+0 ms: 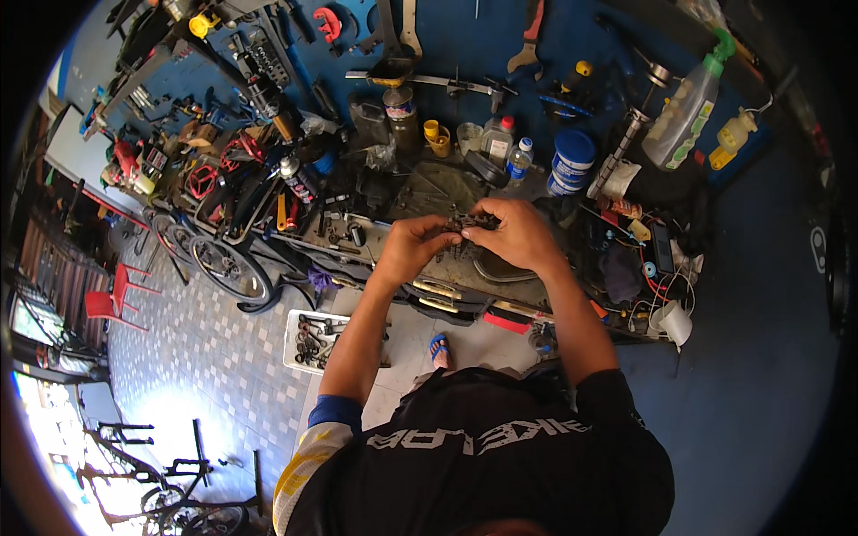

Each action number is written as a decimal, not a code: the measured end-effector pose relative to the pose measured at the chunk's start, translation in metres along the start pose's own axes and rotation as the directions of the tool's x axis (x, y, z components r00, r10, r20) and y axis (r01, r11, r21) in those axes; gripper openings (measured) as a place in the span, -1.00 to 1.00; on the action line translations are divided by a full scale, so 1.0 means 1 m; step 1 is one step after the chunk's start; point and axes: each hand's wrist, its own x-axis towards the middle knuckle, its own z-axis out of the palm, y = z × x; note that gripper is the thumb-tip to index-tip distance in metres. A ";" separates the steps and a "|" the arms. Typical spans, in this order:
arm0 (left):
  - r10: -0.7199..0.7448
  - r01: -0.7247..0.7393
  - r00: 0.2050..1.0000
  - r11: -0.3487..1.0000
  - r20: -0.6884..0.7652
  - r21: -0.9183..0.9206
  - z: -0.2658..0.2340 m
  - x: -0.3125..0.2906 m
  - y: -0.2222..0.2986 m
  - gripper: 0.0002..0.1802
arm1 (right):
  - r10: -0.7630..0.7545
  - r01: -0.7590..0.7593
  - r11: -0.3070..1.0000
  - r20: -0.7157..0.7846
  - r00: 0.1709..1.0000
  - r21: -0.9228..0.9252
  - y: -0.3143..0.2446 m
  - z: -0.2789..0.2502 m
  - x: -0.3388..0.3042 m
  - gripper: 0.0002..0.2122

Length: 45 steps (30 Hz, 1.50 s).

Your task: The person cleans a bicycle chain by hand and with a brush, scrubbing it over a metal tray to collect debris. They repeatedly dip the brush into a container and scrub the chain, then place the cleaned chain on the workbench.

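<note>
Both of my hands meet over the front of the cluttered workbench (375, 246). Between their fingertips is a dark, greasy, chain-like metal part (460, 223); its exact kind is too small to make out. My left hand (414, 248) pinches its left side with thumb and fingers. On the other side, my right hand (517, 234) grips it with bent fingers, the thumb close to the left one. Some of the part is hidden by the fingers. Below the hands, a dark curved-rim tray (509, 268) lies at the bench front.
Behind my hands stand a blue tub (570, 163), a red-capped bottle (498, 140) and a spray can (298, 179). A spray bottle (688, 116) hangs at right. Below the bench, a white bin (295, 344) holds metal parts. Bicycle wheels (228, 268) lean at left near a red chair (116, 295).
</note>
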 end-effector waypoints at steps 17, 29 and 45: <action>0.075 -0.080 0.995 0.994 -0.061 -0.079 -0.017 0.051 -0.047 -0.81 | 0.010 0.012 0.934 -0.059 0.998 0.357 0.016 0.015 0.059 -0.80; 0.114 -0.112 0.993 0.990 -0.018 0.090 0.021 0.071 -0.027 -0.71 | -0.214 0.218 0.963 0.041 0.976 -0.156 0.038 -0.039 0.054 -0.76; -0.154 0.156 0.933 0.988 0.324 0.021 0.104 0.106 -0.069 -0.75 | -0.248 0.255 0.939 0.059 0.967 -0.230 0.111 -0.059 0.037 -0.77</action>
